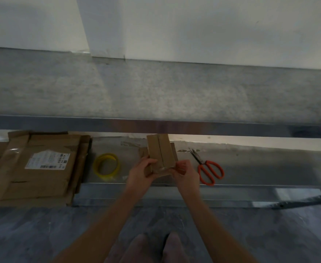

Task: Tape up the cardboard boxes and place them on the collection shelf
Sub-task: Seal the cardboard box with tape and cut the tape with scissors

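We've got the small cardboard box (160, 152) up between both hands, just above the tabletop (260, 164).
The left hand (139, 172) curls round its lower left edge and the right hand (185, 174) pinches the lower right corner. The box is plain brown, with a seam running down its face. Left of the hands sits the yellow tape roll (106, 164), then flattened cardboard (32, 183) bearing a white barcode label (47, 160), its text too blurred to read. To the right are orange-handled scissors (208, 169).

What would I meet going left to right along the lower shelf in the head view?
Stack of flattened cardboard → yellow tape roll → small cardboard box, gripped by the left hand and right hand → orange-handled scissors.
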Tool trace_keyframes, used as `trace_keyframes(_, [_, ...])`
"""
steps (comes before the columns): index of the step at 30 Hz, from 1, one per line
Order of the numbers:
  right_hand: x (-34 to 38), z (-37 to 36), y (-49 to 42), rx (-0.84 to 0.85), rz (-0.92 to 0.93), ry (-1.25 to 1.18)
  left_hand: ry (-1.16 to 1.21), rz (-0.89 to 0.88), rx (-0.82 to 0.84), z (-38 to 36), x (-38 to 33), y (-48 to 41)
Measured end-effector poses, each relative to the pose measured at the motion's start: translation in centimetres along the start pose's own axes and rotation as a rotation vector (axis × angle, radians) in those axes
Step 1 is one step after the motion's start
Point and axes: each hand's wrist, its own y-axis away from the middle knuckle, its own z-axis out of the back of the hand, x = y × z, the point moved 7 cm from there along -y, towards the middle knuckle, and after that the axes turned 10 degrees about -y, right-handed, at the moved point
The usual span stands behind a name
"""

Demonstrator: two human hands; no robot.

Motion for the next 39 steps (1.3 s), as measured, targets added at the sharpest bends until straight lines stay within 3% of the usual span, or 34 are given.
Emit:
trace_keyframes(15, [0.2,1.2,-1.6,0.15,-0.006,0.053,0.038,-0.003,0.095,0.2,0.0,-0.9])
trace_keyframes(18, [0.4,1.4,-0.9,0.068,0.075,0.096,0.052,0.007,0.095,-0.5,-0.7,-0.1])
trace_keyframes(21, [0.3,2.8,0.2,-0.08,0.075,0.093,0.183,0.042,0.199,-2.5,-0.8,1.5])
trace_keyframes(25, [-0.4,3.4,1.4,-0.101,0.008,0.116,0.171,0.14,0.079,0.8,0.4,-1.9])
trace_keyframes(29, [-1.2,1.2,3.7,-0.134,-0.063,-0.131,-0.07,0.012,0.274,1.5,0.7,-6.5])
trace_keyframes(32, [-1.0,-1.3,4.9,-0.114,-0.044,-0.133,-0.071,-0.03,0.364,1.0,0.3,-7.6])
trace_keyframes(39, [-1.2,0.5,4.0,-0.169,-0.053,-0.188,0.143,0.074,0.226,1.4,0.5,-3.8])
